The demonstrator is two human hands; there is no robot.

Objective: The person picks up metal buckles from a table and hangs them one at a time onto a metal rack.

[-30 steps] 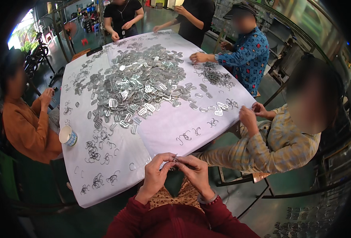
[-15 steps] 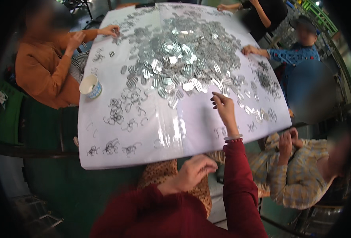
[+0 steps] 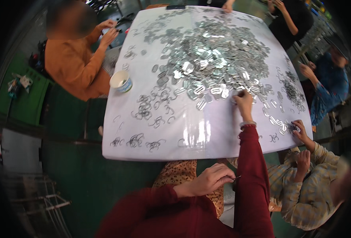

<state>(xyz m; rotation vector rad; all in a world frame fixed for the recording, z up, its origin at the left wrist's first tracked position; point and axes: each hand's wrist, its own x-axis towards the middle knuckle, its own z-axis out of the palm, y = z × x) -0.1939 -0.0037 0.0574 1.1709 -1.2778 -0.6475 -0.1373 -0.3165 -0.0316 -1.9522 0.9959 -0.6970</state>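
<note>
A broad pile of flat, shiny, slotted metal pieces covers the middle and far part of the white-covered table. At the pile's near edge, my right hand reaches down with its fingers bent together; what lies between them is hidden. My left hand is above my lap, off the table, in a pinch. A thin dark piece sticks out from its fingertips, too small to name surely. Thin dark curved pieces lie in tangled clusters to the left of the pile.
A paper cup stands near the left edge. More dark curved pieces are heaped on the right. Co-workers sit around: an orange sleeve at left, a blue sleeve at right, and a checked sleeve near right, that person's hand on the table.
My right hand has moved onto the pile's near edge. The thin piece now shows in my left fingers. Orange- and blue-sleeved co-workers have drawn their hands off the table; the checked-sleeved one reaches in.
</note>
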